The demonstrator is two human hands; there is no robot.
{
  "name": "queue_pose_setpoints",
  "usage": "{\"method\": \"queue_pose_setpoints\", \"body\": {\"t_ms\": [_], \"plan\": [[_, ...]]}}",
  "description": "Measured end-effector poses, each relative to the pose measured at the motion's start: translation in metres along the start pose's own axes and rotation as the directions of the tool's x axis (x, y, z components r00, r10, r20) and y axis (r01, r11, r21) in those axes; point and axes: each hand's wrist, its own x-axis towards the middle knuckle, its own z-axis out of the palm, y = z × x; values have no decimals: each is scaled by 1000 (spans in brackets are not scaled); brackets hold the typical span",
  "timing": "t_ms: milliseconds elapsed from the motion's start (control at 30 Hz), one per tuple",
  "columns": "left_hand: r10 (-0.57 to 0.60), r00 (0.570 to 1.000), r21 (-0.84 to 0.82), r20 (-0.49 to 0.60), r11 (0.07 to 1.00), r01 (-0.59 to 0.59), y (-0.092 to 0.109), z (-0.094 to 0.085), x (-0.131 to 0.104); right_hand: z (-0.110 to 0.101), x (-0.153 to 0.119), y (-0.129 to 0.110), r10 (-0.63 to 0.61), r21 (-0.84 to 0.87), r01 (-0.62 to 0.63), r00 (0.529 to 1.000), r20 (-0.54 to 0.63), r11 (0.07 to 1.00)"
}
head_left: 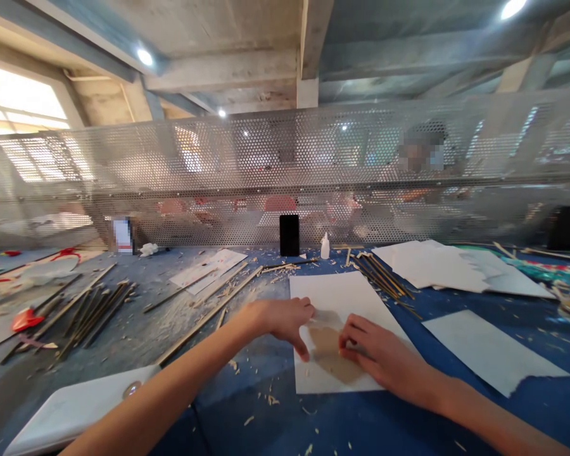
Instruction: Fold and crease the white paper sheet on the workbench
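Plain white sheet [327, 288] mid-frame, tan piece [333, 362] on it, deep blue tabletop [251, 421] lower down, kinda dotty grey panel [275, 152] further up.

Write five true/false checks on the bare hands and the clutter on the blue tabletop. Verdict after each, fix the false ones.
1. The bare right hand is at a flat brown piece on a white rectangular paper sheet. True.
2. The small white nozzle-topped bottle lies on its side. False: the bottle stands upright.
3. A black rectangular phone-like slab stands before the perforated grey metal screen. True.
4. The bare left hand is clenched into a fist. False: its thumb and fingers are spread apart, over the sheet.
5. The fanned pile of white paper is left of the left hand. False: the pile is to its right, beyond the sheet.
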Motion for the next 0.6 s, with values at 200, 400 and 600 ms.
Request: {"method": "queue_pose_setpoints", "body": {"t_ms": [200, 400, 600], "plan": [[25, 1000, 12, -3, 1000, -25, 2, -1, -2, 2, 0, 2, -43, 28, 42, 999, 21, 999], [36, 999, 2, -8, 999, -36, 0, 0, 0, 0, 0, 4, -26, 43, 24, 999, 48, 999], [49, 999, -10, -12, 999, -49, -2, 2, 0, 1, 1, 4, -6, -17, 6, 1000, 5, 1000]]}}
